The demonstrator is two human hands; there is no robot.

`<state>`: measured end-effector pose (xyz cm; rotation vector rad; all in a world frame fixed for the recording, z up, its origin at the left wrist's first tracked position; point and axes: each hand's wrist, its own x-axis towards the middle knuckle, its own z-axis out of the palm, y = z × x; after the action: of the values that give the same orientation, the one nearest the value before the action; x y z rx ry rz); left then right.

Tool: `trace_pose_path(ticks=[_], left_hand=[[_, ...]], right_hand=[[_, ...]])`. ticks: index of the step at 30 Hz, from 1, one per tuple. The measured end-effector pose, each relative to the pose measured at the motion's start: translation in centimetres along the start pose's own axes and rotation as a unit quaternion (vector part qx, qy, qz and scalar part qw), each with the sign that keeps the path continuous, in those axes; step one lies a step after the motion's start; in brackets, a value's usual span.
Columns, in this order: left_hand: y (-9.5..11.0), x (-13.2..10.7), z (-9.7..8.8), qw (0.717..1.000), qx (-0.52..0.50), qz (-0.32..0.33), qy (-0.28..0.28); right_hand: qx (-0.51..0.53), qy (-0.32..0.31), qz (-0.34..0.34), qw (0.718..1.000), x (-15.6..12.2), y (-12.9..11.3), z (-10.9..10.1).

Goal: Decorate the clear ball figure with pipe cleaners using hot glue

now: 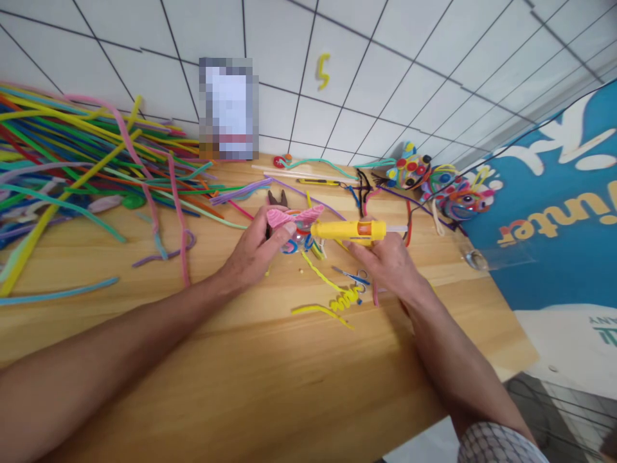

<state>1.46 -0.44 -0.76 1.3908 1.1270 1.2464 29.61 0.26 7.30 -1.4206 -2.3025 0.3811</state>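
Note:
My left hand (260,247) is closed on a small craft figure (299,239) that has a pink bow-like pipe-cleaner piece (296,217) on top and blue loops below. My right hand (391,260) grips a yellow hot glue gun (349,230), its nozzle end pointing left at the figure. A clear glue stick (398,228) pokes out of the gun's back. Whether the nozzle touches the figure I cannot tell. Just beneath the gun lie blue scissors (354,276) and a coiled yellow pipe cleaner (344,299). Dark-handled pliers (278,199) rest behind my left hand.
A large heap of coloured pipe cleaners (96,154) covers the table's left back. Decorated craft figures (409,170) stand at the right back. A yellow utility knife (319,182) lies near the tiled wall (289,58). A blurred-out screen (229,109) leans there.

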Motion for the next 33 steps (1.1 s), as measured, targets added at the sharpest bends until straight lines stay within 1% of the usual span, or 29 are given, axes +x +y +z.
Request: trace_pose_path(ticks=[6, 13, 21, 27, 33], left_hand=[[-0.26, 0.12, 0.08, 1.000, -0.009, -0.002, 0.001], [-0.29, 0.01, 0.01, 1.000, -0.010, 0.007, -0.003], [-0.21, 0.03, 0.04, 1.000, -0.004, 0.001, -0.003], [-0.22, 0.13, 0.05, 1.000, -0.007, 0.004, -0.004], [-0.25, 0.04, -0.01, 1.000, 0.000, 0.004, -0.001]], right_hand=[[-0.011, 0.001, -0.009, 1.000, -0.02, -0.35, -0.19], [-0.024, 0.021, -0.004, 0.999, 0.09, -0.33, -0.09], [-0.020, 0.003, -0.027, 0.999, 0.14, -0.21, -0.40], [-0.020, -0.006, -0.025, 0.999, 0.08, -0.23, -0.70], [-0.020, 0.007, -0.009, 1.000, 0.02, -0.16, -0.30]])
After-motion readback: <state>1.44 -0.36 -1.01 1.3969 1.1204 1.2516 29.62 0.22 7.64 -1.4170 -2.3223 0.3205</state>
